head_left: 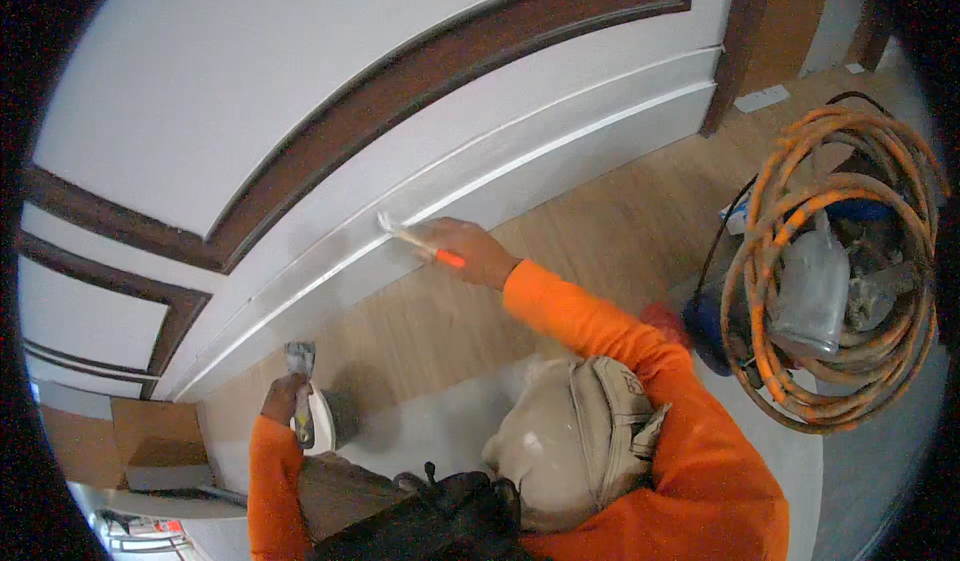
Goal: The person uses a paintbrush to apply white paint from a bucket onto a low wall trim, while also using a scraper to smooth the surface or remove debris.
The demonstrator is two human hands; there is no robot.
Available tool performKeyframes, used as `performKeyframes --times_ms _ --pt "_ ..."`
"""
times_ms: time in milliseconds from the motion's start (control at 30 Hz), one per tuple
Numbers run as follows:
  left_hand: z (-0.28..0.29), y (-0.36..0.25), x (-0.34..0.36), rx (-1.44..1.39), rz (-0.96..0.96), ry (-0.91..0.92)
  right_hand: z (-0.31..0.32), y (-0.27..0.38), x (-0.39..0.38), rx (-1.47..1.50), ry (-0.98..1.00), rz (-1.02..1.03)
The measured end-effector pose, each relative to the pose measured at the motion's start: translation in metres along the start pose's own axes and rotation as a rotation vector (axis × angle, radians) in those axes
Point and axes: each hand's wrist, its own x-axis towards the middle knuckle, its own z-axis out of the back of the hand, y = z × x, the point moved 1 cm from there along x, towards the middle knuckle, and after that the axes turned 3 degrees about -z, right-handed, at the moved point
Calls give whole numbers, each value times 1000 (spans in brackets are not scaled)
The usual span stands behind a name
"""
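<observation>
My right hand (470,251) is closed round the handle of a small paintbrush (408,236) with an orange handle end. Its pale bristles meet the white baseboard (500,166), near the moulding line. Lower left, my left hand (284,399) is wrapped round a putty knife (299,357), whose grey-smeared blade points up toward the wall. Right beside that hand stands a dark bucket (343,416) with a white rim. Whether the fingers also grip the bucket's rim is hard to see.
Dark brown mouldings (400,86) frame the white wall panels. A coiled orange hose (755,291) lies at right round a clear plastic container (810,286) and a blue bucket (708,333). Cardboard boxes (155,433) stand at lower left. My bent knee (550,441) is over a grey floor sheet (430,406).
</observation>
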Motion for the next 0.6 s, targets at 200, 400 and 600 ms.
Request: performKeyframes --times_ms 200,400,600 --pt "8 25 -6 121 -37 107 93 -20 -27 -7 -756 -463" --pt "14 37 -20 -132 55 43 267 -92 -80 -1118 -730 -1043" --pt "18 35 -24 -93 111 42 177 -85 -23 -3816 2500 -144"
